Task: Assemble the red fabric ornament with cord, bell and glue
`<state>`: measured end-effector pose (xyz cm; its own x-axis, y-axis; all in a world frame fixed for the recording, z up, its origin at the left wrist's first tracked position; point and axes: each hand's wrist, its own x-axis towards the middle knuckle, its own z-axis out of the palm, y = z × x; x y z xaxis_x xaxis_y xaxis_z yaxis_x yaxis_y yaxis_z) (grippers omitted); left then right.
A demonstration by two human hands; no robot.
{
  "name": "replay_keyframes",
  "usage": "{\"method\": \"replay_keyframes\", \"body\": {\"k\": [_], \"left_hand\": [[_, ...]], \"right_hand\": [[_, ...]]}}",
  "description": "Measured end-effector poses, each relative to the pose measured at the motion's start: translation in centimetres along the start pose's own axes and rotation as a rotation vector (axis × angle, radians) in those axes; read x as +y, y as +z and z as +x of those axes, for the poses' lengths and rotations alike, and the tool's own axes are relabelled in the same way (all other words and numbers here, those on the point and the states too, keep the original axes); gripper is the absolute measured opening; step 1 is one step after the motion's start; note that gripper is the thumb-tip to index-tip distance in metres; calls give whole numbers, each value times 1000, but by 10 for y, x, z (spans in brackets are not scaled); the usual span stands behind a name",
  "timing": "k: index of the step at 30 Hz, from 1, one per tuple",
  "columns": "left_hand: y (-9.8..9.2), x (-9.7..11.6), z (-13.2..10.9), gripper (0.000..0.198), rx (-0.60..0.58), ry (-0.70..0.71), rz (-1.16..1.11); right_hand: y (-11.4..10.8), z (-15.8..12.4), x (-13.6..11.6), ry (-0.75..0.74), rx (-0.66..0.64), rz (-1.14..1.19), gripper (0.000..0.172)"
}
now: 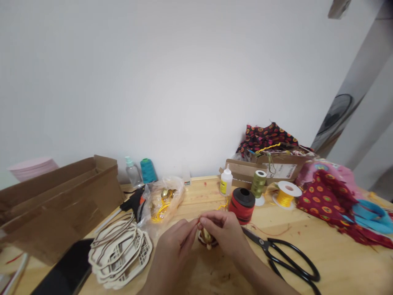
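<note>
Close together at the front middle of the table, my left hand (176,246) and my right hand (225,231) meet at their fingertips. Both are closed in a pinch on a thin red cord (199,220), only a little of which shows. Just under my right fingers is a small gold ornament (207,237) with a pale bead at its lower end, partly hidden by the hand. To the right of my right hand lie black-handled scissors (267,246), their blades toward it. A spool of red cord (242,207) stands just beyond that hand.
Left are a cardboard box (61,209), a stack of pale wooden frames (119,254), a glue gun (135,203) and a plastic bag (166,200) of gold pieces. Right are a glue bottle (226,182), green thread (258,184), a yellow cord spool (285,196) and patterned red fabric (325,200).
</note>
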<state>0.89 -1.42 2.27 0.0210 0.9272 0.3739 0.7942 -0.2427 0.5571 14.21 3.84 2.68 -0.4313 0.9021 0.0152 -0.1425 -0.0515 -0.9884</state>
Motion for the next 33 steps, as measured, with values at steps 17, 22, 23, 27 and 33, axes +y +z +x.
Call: {"method": "replay_keyframes", "body": {"k": [17, 22, 23, 27, 33], "left_hand": [[-6, -7, 3, 22, -30, -201, -303], [-7, -7, 4, 22, -37, -252, -434], [-7, -8, 4, 22, -19, -270, -464], [-6, -10, 4, 23, 14, -338, -615], [-12, -12, 4, 18, 29, -371, -643]], "right_hand": [[-9, 8, 9, 14, -151, -160, 32], [-5, 2, 10, -211, -80, -531, 19], [-5, 1, 12, -277, -91, -602, 23], [-1, -2, 20, -457, -173, -682, 26], [-1, -2, 19, -369, -185, -612, 13]]}}
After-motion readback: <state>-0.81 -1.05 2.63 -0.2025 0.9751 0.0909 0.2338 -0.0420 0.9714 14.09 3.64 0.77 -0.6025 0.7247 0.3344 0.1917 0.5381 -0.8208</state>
